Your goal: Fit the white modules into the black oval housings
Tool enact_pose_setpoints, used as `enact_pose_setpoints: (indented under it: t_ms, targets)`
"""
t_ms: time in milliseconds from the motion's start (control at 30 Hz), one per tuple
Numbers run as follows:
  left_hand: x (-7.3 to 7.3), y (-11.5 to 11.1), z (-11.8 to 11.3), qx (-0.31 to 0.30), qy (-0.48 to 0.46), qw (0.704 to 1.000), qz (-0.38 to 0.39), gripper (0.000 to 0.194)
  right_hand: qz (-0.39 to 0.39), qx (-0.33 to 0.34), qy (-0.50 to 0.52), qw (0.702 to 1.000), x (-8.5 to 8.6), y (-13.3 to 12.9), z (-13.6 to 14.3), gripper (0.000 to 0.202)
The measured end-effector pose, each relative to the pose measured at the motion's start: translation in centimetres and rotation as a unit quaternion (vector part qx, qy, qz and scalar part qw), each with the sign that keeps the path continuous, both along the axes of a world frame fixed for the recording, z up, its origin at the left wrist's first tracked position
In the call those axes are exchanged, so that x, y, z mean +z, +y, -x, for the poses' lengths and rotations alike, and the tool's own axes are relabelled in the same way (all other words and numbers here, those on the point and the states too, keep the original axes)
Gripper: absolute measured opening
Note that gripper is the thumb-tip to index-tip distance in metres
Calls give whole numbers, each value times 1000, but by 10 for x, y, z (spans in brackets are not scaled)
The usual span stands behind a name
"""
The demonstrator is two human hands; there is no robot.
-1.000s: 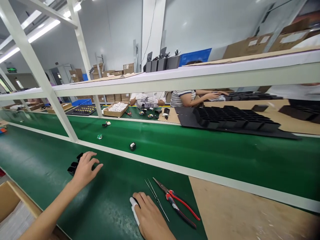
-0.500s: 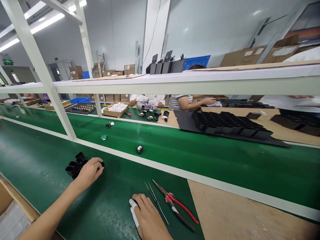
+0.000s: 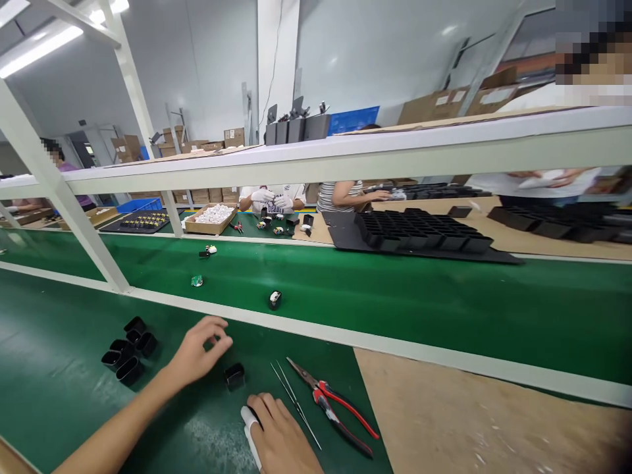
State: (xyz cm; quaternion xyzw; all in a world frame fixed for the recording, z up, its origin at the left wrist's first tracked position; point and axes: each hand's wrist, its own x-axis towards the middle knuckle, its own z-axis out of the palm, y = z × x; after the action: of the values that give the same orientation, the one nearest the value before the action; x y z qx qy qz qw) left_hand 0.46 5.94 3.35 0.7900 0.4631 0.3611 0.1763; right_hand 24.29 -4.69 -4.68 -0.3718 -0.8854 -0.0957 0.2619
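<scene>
Head view: lone cup [image 3: 234, 378] stands left of pliers [image 3: 320, 396]; left hand [image 3: 197, 352] farther left, empty, fingers slightly parted; right hand [image 3: 277, 431] nearer, grip can't tell; tweezers [image 3: 298, 405] alongside pliers, probably for quick reach.

You're on a factory floor, at a small-electronics assembly line. A long green conveyor lane [image 3: 419, 303] runs past your workbench [image 3: 172, 322], with a green circuit board [image 3: 197, 281] and other small parts spaced along it. Across from you, a white-gloved co-worker [image 3: 297, 192] handles pieces near a shallow cardboard tray [image 3: 197, 228] heaped with white parts [image 3: 216, 214], and black plastic housings [image 3: 424, 230] stand in close-packed rows, batch quantities rather than one-offs. Your bench has tweezers [image 3: 299, 407] and needle-nose pliers [image 3: 318, 394] on it. Beyond, cardboard cartons [image 3: 234, 137] are stacked by plain walls, with strip lights [image 3: 42, 49] overhead.
</scene>
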Motion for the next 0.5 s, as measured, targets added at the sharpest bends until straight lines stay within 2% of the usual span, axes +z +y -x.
enact_pose_setpoints:
  t_ms: [33, 167, 267, 367, 500]
  targets:
    - [-1, 20, 5, 31, -13, 999, -3, 17, 2, -2, -1, 1000, -2, 1, 1, 10]
    - [-12, 105, 22, 147, -32, 989, 5, 45, 16, -8, -2, 1000, -9, 2, 3, 9]
    - [-19, 149, 28, 212, -44, 976, 20, 55, 11, -15, 5, 1000, -11, 4, 3, 15]
    - [-21, 170, 27, 236, -56, 969, 34, 45, 3, -20, 12, 1000, -11, 7, 3, 15]
    - [-16, 171, 18, 233, -82, 968, 53, 37, 42, -6, -1, 999, 0, 4, -1, 10]
